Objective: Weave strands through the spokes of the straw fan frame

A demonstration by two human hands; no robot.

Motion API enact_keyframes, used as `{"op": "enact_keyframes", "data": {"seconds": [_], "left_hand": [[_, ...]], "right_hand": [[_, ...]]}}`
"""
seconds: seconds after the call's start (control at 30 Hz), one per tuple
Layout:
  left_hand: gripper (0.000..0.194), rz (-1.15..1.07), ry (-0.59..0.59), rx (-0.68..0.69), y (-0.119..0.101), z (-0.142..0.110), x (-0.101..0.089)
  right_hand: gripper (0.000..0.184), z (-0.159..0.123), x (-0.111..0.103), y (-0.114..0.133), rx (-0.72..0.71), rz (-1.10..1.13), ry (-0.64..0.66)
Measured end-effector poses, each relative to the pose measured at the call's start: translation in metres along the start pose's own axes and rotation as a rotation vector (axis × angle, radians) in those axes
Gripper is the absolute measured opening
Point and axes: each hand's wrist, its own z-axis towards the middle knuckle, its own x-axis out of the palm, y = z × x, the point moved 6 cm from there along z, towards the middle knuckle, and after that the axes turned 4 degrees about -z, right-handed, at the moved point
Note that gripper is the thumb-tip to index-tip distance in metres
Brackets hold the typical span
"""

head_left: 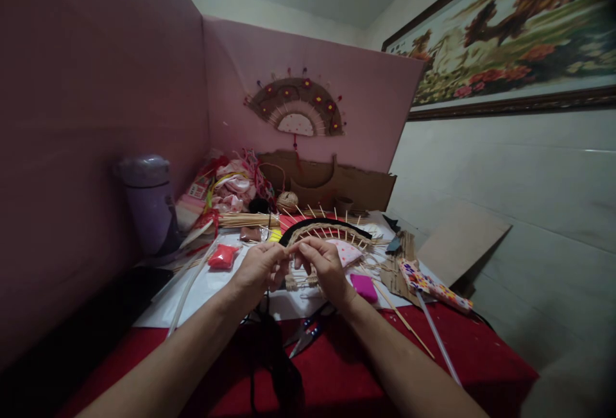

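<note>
My left hand [258, 268] and my right hand [325, 267] meet over a half-made fan [327, 233] of wooden skewers with woven jute twine and a black arc on top. Both hands are closed in a pinch near the fan's left edge, fingertips almost touching. What they pinch is too small to name; it looks like a thin strand. The fan lies on white paper [212, 283] on a red tablecloth [346, 373]. A pink polka-dot piece [347, 252] sits at the fan's centre.
A finished fan [296, 106] hangs on the pink partition. A purple flask [150, 203] stands left. A skewer bundle [248, 219], twine ball [287, 200], red packet [222, 255], pink block [364, 287], scissors [303, 336], a glue gun [436, 288] and cardboard [332, 183] surround the work.
</note>
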Motion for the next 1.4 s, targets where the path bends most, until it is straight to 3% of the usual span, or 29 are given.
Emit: {"op": "enact_keyframes", "data": {"seconds": [0.17,0.33,0.63,0.87,1.0,1.2,1.4], "left_hand": [[0.010,-0.052,-0.007,-0.012,0.000,-0.001,0.002],[0.014,-0.127,0.156,-0.013,-0.001,-0.003,0.008],[0.015,-0.160,0.207,0.016,-0.003,-0.003,0.008],[0.014,-0.145,0.137,-0.013,0.000,0.000,0.004],[0.013,-0.119,0.085,-0.020,0.002,-0.001,0.001],[0.008,-0.070,0.006,0.012,0.001,-0.001,0.000],[0.010,-0.113,0.082,0.000,0.002,0.000,0.002]], "right_hand": [[0.021,0.003,0.000,-0.012,0.176,0.288,-0.006],[0.019,0.004,-0.004,-0.013,0.194,0.340,-0.054],[0.022,0.004,-0.007,-0.009,0.084,0.129,-0.062],[0.022,-0.001,-0.006,0.007,-0.072,-0.170,-0.080],[0.021,-0.004,-0.003,0.009,-0.093,-0.223,-0.069],[0.024,0.001,-0.001,-0.007,0.079,0.085,-0.033],[0.022,0.004,-0.004,-0.014,0.184,0.285,-0.080]]}}
